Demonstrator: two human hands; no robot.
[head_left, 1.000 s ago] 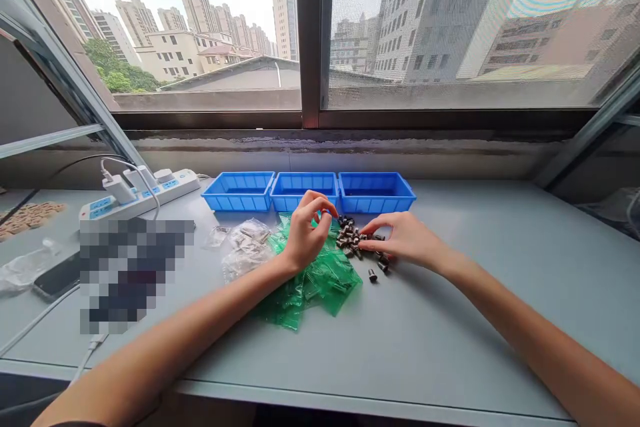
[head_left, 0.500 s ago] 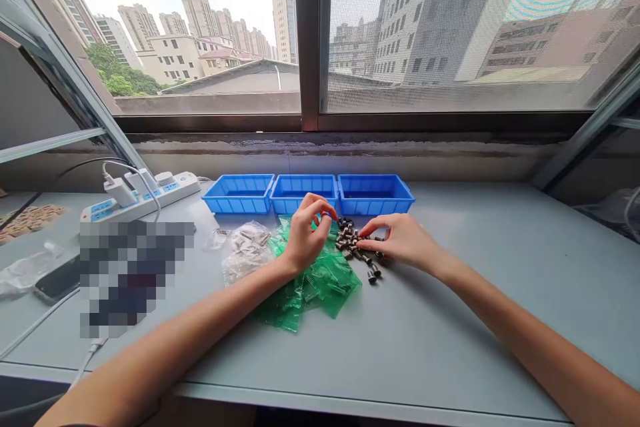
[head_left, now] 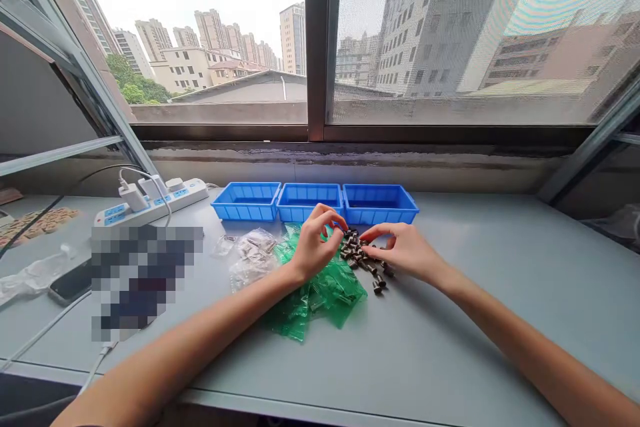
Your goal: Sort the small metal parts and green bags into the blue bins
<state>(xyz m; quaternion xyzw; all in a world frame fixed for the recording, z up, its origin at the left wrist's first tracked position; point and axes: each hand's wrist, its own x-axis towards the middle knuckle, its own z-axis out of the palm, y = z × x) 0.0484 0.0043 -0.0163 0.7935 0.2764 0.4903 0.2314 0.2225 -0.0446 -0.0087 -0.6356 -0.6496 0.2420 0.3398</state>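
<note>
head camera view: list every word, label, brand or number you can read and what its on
No text can be read for certain.
Power strip: marks on its blue socket labels, too small to read.
Blue bins, green bags: no readable lettering.
Clear bag: nothing legible.
Pixelated patch: any text there is hidden.

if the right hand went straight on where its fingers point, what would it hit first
Most likely the pile of small metal fasteners, right at the fingertips of the right hand. Depth is unclear in this one view, so it may already be touching them.
</note>
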